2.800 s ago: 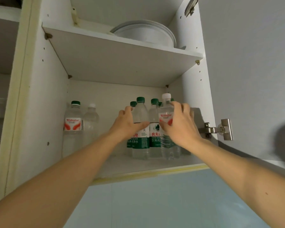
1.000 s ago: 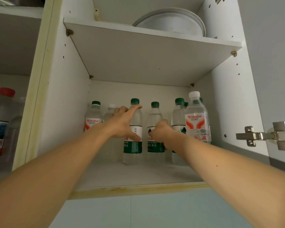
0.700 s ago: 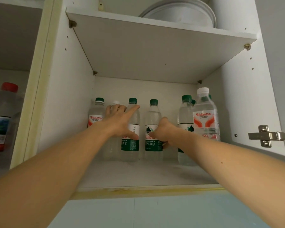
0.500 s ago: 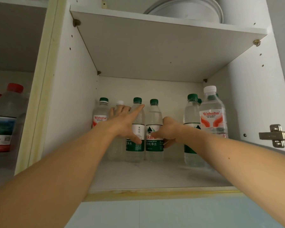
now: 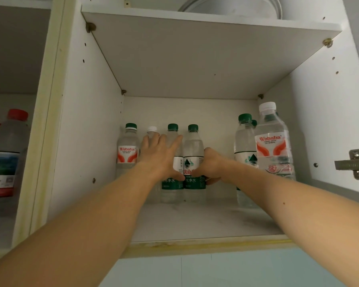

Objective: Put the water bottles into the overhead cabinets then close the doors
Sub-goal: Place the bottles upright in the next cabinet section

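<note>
**Water bottles on the lower cabinet shelf, both hands among them**

Water bottles stand upright in the open overhead cabinet (image 5: 87, 125), on its lower shelf (image 5: 195, 222). Seven can be counted there, with a hint of one more at the back right. Along the rear wall, around 11 to 12 o'clock on the shelf, stands a row of four: a Wahaha bottle (image 5: 127, 156) with a green cap and a red-and-white label; a white-capped bottle (image 5: 152, 130), mostly hidden; a green-capped bottle (image 5: 172, 183); and a second green-capped bottle (image 5: 193, 162) touching it. Both green labels carry Chinese characters, "纯净水" readable low on each. Towards 2 o'clock stands a tall green-capped bottle (image 5: 244, 146), a further green cap (image 5: 254, 122) peeping behind it, and nearest the front a white-capped Wahaha bottle (image 5: 273, 146) with smaller print I cannot read.

The left hand (image 5: 161, 158) is spread flat, fingers splayed over the white-capped bottle and the first green one, the thumb across that green label; it presses rather than wraps. The right hand (image 5: 210, 164) curls round the second green bottle at label height, thumb in front, fingers behind out of sight.

In the neighbouring compartment at 9 o'clock, two red-capped bottles (image 5: 10, 154) show. A hinge (image 5: 354, 164) sits at 3 o'clock, and a round white dish (image 5: 232, 6) rests on the upper shelf.
</note>
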A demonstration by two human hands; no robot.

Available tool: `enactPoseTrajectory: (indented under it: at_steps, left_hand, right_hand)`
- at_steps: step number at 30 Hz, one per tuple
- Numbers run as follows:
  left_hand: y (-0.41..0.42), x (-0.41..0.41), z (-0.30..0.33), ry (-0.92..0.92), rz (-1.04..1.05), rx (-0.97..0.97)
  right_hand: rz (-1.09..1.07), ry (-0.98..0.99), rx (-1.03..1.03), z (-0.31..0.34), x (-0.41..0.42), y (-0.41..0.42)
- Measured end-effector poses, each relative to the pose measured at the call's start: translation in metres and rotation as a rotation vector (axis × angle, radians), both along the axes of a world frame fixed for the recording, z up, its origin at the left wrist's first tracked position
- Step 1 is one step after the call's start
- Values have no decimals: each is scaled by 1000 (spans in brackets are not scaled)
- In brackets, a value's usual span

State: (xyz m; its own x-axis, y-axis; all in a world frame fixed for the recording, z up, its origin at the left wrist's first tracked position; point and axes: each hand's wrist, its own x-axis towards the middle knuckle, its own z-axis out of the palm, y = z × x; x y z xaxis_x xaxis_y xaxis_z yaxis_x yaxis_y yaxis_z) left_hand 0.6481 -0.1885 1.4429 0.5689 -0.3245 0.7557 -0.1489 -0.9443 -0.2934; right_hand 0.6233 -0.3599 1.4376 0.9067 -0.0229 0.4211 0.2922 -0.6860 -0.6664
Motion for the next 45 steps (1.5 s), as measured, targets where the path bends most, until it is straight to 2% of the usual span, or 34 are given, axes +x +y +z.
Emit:
enactPoseTrajectory:
  at_steps: [3,10,19,28,33,37,40,43,45]
  left_hand:
    - [-5,1,-2,-23,31,11]
    - [13,2,3,73,-17,47]
    - [4,-6,-2,35,48,67]
    - [6,-3,-2,61,12,33]
    - [13,-5,3,17,-82,-19]
    - [7,-14,10,-193,-273,-91]
    - [-5,-25,13,-310,-399,-140]
    - [-15,-37,10,-317,-453,-114]
    - [-19,-44,6,-373,-485,-75]
  right_hand:
    - [-2,-7,-23,0,0,-1]
    - [-24,-26,-88,-2,0,-6]
    - [-68,-79,-151,-5,5,-6]
    - [-64,-105,-173,-9,8,-6]
    - [-75,-134,-320,-5,-5,-5]
    - [-131,-313,-491,-2,-41,-2]
    - [-143,-547,-596,-4,-75,-7]
    - [-185,-860,-611,-6,-109,-21]
    - [-293,-1005,-573,-7,-127,-38]
